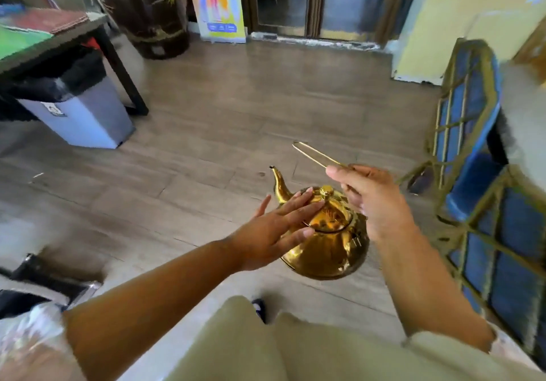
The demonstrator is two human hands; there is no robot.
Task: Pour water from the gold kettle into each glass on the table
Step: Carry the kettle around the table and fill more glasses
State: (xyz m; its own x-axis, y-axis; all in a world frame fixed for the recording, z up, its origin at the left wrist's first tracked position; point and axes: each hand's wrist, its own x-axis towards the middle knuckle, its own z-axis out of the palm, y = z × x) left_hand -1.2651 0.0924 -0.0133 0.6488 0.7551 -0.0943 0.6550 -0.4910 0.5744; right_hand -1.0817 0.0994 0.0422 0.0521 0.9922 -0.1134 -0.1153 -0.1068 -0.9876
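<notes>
Right-hand grip point(370, 196) pinches the thin wire handle point(313, 153); the kettle point(328, 244) hangs at lower centre, left hand point(276, 230) flat, holding nothing. Still carrying; no glasses in view, so finding them comes next

The kettle point(325, 239) hangs above the floor point(206, 144), its spout pointing away from the person. The left hand point(274, 233) lies against the kettle's left side; the right hand point(369, 194) is above and right of it, on the wire handle point(313, 153). Far left of the kettle, a bin point(79, 109) stands under a worktop point(44, 41). Chairs point(484, 174) stand right of the kettle.
</notes>
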